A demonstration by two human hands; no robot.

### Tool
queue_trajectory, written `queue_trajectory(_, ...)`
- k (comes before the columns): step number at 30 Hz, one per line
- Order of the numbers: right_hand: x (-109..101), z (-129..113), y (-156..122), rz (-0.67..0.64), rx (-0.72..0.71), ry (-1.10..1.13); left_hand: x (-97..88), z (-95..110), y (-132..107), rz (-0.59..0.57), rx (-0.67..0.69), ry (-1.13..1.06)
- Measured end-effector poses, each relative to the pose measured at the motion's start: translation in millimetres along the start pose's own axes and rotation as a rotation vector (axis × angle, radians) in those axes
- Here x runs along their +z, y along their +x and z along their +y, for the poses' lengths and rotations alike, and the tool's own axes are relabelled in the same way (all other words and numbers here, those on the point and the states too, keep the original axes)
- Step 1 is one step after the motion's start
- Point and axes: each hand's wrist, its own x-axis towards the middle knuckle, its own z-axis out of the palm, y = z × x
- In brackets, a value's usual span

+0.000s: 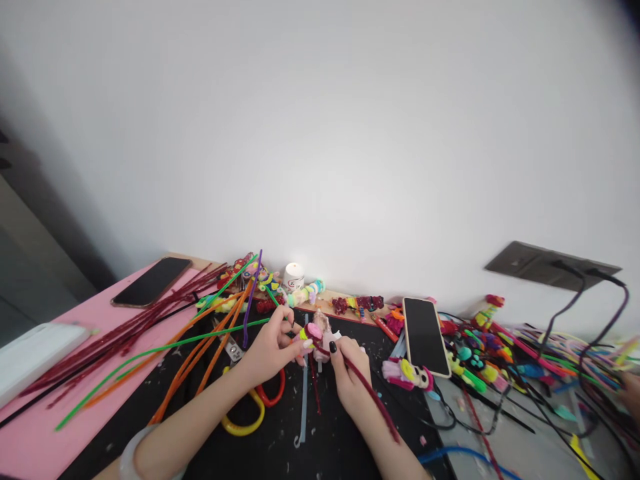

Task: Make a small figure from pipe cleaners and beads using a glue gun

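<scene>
My left hand (pixel 273 343) pinches a small pink and yellow pipe-cleaner figure (pixel 313 331) in its fingertips. Close against it, my right hand (pixel 353 373) has its thumb and fingers closed on a dark red pipe cleaner (pixel 373 397), whose long tail runs down over the wrist. Below the hands lies a pale glue stick (pixel 304 393) on the black mat (pixel 280 447). Scissors with a yellow handle loop (pixel 245 427) and a red handle loop rest partly under my left forearm. A pinkish-white object behind the figure is partly hidden by my fingers.
Dark red, green and orange pipe cleaners (pixel 165 347) spread over the pink sheet (pixel 115 413) at left, near a dark phone (pixel 153 281). A white-framed phone (pixel 427 335), finished figures and a tangle of cables lie right. Another person's hand (pixel 631 392) shows at the right edge.
</scene>
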Motion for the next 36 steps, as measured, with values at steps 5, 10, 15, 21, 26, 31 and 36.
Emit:
queue_trajectory(5, 0, 2, -2, -0.027, 0.079, 0.053, 0.4, 0, 3, -0.076, -0.109, -0.163)
queue_trajectory(10, -7, -2, -1, -0.076, 0.153, 0.155, -0.1, -2, 3, -0.116, -0.213, -0.246)
queue_trajectory(15, -3, -4, -3, -0.050, 0.140, 0.184, -0.7, -2, 1, -0.138, -0.276, -0.319)
queue_trajectory(21, 0, -2, -5, -0.044, 0.149, 0.167, -2.3, -4, 0, -0.161, -0.326, -0.368)
queue_trajectory(26, -2, -5, -3, -0.040, 0.133, 0.191, -4.0, -8, 1, -0.199, -0.334, -0.415)
queue_trajectory(31, -3, -8, -1, -0.016, 0.118, 0.220, -5.2, -11, 0, -0.236, -0.331, -0.469)
queue_trajectory(36, -2, -12, -1, -0.024, 0.118, 0.273, -6.8, -16, -2, -0.286, -0.354, -0.558)
